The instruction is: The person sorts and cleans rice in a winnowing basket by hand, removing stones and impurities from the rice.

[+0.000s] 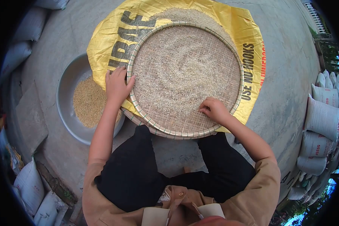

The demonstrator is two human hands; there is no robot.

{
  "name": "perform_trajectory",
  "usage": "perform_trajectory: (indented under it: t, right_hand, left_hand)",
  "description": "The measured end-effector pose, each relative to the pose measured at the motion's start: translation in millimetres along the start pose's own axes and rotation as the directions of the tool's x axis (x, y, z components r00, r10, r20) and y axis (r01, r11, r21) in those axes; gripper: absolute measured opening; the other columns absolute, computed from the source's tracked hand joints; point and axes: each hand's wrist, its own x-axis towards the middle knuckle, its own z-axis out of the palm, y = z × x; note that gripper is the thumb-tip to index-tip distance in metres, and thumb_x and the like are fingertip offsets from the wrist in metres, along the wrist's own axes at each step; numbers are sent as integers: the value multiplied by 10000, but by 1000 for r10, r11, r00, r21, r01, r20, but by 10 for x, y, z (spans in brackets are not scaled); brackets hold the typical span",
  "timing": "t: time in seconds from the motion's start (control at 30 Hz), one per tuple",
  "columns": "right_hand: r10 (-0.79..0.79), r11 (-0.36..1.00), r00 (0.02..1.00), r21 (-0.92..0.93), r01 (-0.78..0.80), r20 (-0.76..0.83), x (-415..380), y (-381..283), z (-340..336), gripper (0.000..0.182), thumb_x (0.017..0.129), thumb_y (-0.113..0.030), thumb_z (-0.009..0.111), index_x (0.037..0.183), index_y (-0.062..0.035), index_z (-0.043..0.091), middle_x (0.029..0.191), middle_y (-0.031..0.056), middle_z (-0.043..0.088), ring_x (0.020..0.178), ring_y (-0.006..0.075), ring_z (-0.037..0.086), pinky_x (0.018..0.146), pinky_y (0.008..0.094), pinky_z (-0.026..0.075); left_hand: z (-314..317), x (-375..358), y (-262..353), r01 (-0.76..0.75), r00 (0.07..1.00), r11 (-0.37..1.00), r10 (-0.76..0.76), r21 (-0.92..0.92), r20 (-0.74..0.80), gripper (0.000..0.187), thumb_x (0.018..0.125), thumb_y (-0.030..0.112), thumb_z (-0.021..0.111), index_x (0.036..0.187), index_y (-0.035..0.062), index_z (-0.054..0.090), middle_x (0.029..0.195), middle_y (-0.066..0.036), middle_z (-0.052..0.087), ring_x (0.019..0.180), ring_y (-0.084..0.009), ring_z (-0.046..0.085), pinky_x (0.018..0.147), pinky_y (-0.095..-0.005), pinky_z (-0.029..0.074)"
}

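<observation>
A round woven bamboo winnowing tray [177, 133] lies over my knees, its floor spread with a thin layer of pale grain [184, 64]. At the tray's left rim is my left hand [118, 84], thumb over the edge and fingers along the outside. My right hand [216, 110] hovers low over the grain at the lower right, its fingers pinched together; whatever is between them is too small to make out. Part of a second woven rim [133, 118] shows underneath. Beyond, a yellow printed sack [101, 51] is laid out with more grain [199, 16] on it.
To the left, partly under the sack, stands a metal basin [63, 107] holding golden-brown grain [88, 101]. Filled white sacks [322, 113] are stacked at the right edge. More sacks [29, 184] lie along the left side. The floor is grey concrete [282, 64].
</observation>
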Motion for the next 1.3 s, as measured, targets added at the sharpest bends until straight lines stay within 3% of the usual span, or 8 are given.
perform_trajectory:
  t: [0.37, 0.47, 0.53, 0.57, 0.77, 1.1, 1.2, 1.3]
  right_hand:
    - [-47, 990, 999, -137, 45, -12, 10, -82, -74, 140, 766, -187, 679, 775, -65, 610, 764, 70, 579, 679, 231, 587, 638, 339, 471]
    - [208, 924, 972, 304, -232, 109, 39, -108, -213, 180, 820, -191, 662, 786, -49, 557, 732, 31, 532, 686, 158, 531, 628, 312, 449]
    - [88, -37, 939, 943, -330, 332, 42, -36, -289, 187, 882, -218, 606, 820, -77, 500, 746, -10, 460, 693, 91, 448, 630, 253, 406]
    - [83, -191, 954, 944, -267, 287, 32, -57, -336, 163, 905, -219, 570, 859, -100, 468, 801, -12, 439, 701, 79, 425, 646, 228, 387]
    - [66, -424, 977, 892, -159, 205, 0, 4, -318, 98, 918, -181, 543, 930, -86, 524, 857, 11, 509, 729, 95, 478, 668, 254, 423]
    - [77, -382, 961, 898, -217, 265, 49, 145, -238, 238, 950, -301, 479, 865, -87, 541, 690, 0, 473, 613, 102, 449, 633, 260, 404]
    - [206, 54, 897, 911, -409, 391, 63, 108, -184, 278, 918, -313, 540, 816, -58, 582, 611, -12, 452, 554, 110, 438, 571, 270, 396]
    - [390, 861, 905, 283, -423, 167, 48, -110, -194, 250, 791, -264, 692, 844, -21, 661, 622, 35, 516, 563, 151, 496, 540, 298, 416]
  left_hand:
    - [1, -2, -4, -6, 1000, 1000, 6, -5, -1, 399, 822, 367, 584, 1014, 19, 623, 1155, -126, 595, 1156, -266, 500, 1049, -480, 236]
    - [-1, -2, -2, 5, 1000, 1000, -5, 1, 11, 404, 823, 370, 582, 1021, 19, 619, 1161, -126, 592, 1158, -266, 498, 1051, -483, 233]
    - [-11, 1, 1, 4, 1000, 1000, -4, 0, 17, 407, 824, 370, 581, 1026, 19, 617, 1163, -125, 591, 1158, -266, 497, 1052, -483, 232]
    - [-15, 1, 1, 4, 1000, 1000, -4, 1, 22, 409, 826, 371, 579, 1030, 18, 616, 1165, -125, 590, 1158, -266, 497, 1053, -484, 230]
    - [-21, 3, 16, 14, 999, 1000, -14, 0, 29, 404, 832, 368, 569, 1033, 20, 616, 1168, -125, 588, 1164, -266, 493, 1059, -476, 222]
    - [-19, 5, 10, 12, 1000, 1000, -12, -10, 17, 398, 831, 365, 567, 1024, 20, 619, 1169, -120, 591, 1164, -266, 497, 1057, -473, 224]
    - [-22, 6, 20, 13, 1000, 1000, -13, -11, 21, 396, 831, 362, 568, 1023, 20, 620, 1168, -122, 591, 1165, -265, 497, 1057, -474, 225]
    - [-24, 2, 19, 13, 1000, 1000, -13, -10, 19, 397, 830, 361, 570, 1023, 18, 619, 1168, -124, 591, 1165, -264, 497, 1056, -476, 226]
